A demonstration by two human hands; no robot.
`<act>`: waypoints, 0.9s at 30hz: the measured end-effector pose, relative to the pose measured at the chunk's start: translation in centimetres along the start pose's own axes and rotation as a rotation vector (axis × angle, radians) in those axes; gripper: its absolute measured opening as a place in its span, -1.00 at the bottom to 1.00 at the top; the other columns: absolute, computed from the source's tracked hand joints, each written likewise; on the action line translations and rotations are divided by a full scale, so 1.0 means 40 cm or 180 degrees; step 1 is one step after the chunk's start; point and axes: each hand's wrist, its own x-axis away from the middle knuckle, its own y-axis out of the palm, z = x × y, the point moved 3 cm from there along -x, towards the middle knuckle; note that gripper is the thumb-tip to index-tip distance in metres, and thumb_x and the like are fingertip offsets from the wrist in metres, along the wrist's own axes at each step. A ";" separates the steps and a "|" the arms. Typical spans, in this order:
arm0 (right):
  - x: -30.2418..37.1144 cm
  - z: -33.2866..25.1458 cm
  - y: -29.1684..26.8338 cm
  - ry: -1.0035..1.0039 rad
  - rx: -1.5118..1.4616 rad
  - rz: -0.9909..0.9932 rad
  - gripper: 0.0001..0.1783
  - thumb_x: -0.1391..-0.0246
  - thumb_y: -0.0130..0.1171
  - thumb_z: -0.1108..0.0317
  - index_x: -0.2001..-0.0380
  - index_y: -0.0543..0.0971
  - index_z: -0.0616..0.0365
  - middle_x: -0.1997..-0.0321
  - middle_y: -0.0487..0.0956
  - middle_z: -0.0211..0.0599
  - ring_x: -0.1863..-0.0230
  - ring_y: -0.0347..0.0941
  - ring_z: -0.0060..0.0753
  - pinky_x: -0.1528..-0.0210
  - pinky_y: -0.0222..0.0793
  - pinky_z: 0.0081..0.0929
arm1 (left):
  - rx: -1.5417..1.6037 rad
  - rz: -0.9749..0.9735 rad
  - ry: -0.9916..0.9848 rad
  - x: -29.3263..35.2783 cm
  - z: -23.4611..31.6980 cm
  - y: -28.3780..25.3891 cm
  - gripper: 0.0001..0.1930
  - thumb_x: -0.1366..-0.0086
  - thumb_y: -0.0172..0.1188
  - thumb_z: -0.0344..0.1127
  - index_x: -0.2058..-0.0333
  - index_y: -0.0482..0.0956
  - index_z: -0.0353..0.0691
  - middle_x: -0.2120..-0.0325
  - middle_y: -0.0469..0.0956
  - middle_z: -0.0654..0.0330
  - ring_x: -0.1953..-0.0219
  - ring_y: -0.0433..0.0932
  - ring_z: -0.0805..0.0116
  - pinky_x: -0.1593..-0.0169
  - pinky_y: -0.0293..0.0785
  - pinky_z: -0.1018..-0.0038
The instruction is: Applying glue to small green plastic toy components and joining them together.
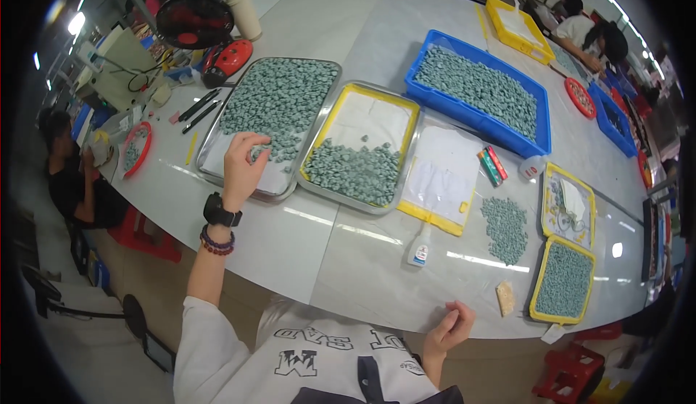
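Note:
My left hand point(246, 163) is over the near part of a metal tray point(212, 159) heaped with small grey-green pieces point(279, 96). Its thumb and fingers are closed in a pinch beside some loose pieces; what they hold is too small to make out. To the right of that hand, a yellow-rimmed tray point(366, 107) sits in a second metal tray, its nearer half covered with similar pieces. At the front edge of the table my right hand point(449, 328) rests with curled fingers, their inside hidden. A small white glue bottle point(420, 248) lies beyond it.
Behind stands a large blue bin point(544, 125) of green pieces. Rightward are a loose pile of small beads point(505, 230), a yellow tray of beads point(564, 281), red and green boxes point(492, 165) and a tan block point(505, 298). A red ladybug-shaped object point(228, 60) and black pens point(199, 107) lie left.

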 end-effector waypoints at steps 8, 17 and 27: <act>0.010 0.011 -0.013 -0.0390 -0.0216 -0.0636 -0.83 0.02 -0.05 0.56 0.31 0.46 0.26 0.38 0.49 -0.16 0.40 0.39 -0.22 0.35 0.31 -0.44 | 0.0946 -0.0910 0.1167 -0.145 0.186 0.305 -0.82 -0.05 0.13 -0.60 0.33 0.58 -0.29 0.40 0.52 0.13 0.42 0.51 0.36 0.37 0.41 0.56; 0.005 0.013 0.008 -0.0276 -0.0109 0.0118 -0.88 -0.06 -0.07 0.54 0.35 0.46 0.27 0.41 0.48 -0.17 0.42 0.36 -0.38 0.38 0.27 -0.55 | 0.0541 -0.2178 0.1008 -0.158 0.135 0.405 -0.82 -0.05 0.10 -0.59 0.31 0.54 -0.32 0.40 0.50 0.12 0.35 0.52 0.30 0.26 0.44 0.51; -0.040 0.002 -0.024 0.1002 -0.1006 0.0309 -0.58 0.04 0.14 0.38 0.06 0.42 0.27 0.26 0.49 -0.20 0.38 0.40 -0.38 0.34 0.32 -0.52 | 0.2668 -0.1968 0.0303 -0.112 0.327 0.163 -0.82 -0.19 0.06 -0.61 0.22 0.52 -0.36 0.33 0.40 0.17 0.35 0.49 0.49 0.31 0.48 0.60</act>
